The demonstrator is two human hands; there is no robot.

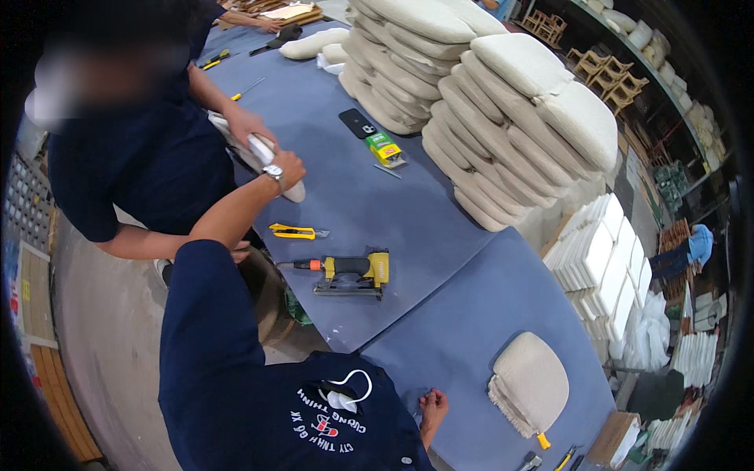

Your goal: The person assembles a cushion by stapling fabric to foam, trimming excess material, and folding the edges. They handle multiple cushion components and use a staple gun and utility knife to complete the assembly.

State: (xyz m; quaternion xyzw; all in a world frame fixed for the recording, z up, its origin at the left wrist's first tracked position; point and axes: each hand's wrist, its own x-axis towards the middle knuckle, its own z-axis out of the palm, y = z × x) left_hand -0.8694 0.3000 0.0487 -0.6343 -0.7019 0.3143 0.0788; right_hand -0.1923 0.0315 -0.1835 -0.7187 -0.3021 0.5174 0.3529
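My left hand point(289, 166), with a watch at the wrist, reaches up and left. Its fingers are closed on a cream padded seat cushion point(294, 191) at the table's left edge. A co-worker's hand point(247, 128) is on the same cushion just beyond mine. My right hand point(433, 405) rests low at the near edge of the blue table point(471, 337), fingers curled in; what they hold, if anything, I cannot make out. Between my hands lie a yellow staple gun point(353, 273) and a yellow utility knife point(294, 231). A cream cushion with a ragged edge point(534, 381) lies to the right.
Tall stacks of cream cushions point(518, 118) stand on the table's far side. A black phone point(357, 123) and a green-yellow box point(384, 149) lie before them. Several yellow-handled tools point(565, 458) lie at the lower right. White slabs point(601, 259) are piled beyond the table.
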